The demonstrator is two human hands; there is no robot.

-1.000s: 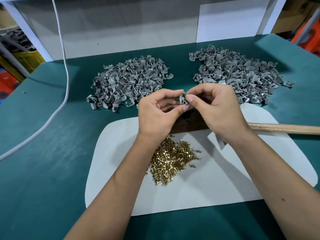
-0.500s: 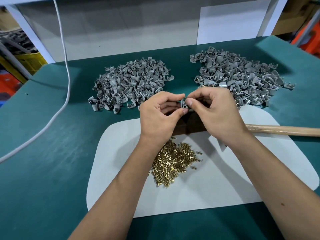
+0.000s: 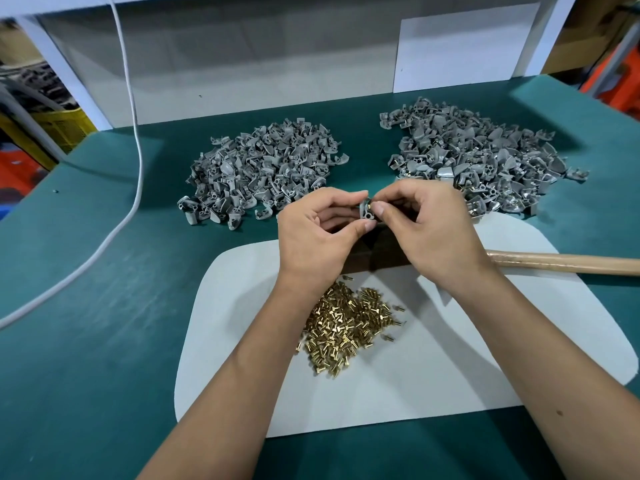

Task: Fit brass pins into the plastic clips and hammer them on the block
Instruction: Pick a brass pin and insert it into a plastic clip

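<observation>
Pinching one small grey plastic clip [image 3: 367, 213] between them above the dark block [image 3: 377, 259], the left hand [image 3: 320, 233] and right hand [image 3: 429, 230] curl fingertips round it; brass pins [image 3: 346, 327] lie heaped nearer.

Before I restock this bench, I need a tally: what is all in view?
clip piles: two, grey, far side of table, left and right
held clip: one, grey, between both hands
pins: one heap, brass, on mat
mat: one, white, near centre
table: one, teal
block: one, dark, under the hands
handle: one, wooden, right
cable: one, white, left
left hand: pinches held clip
right hand: pinches at held clip
</observation>
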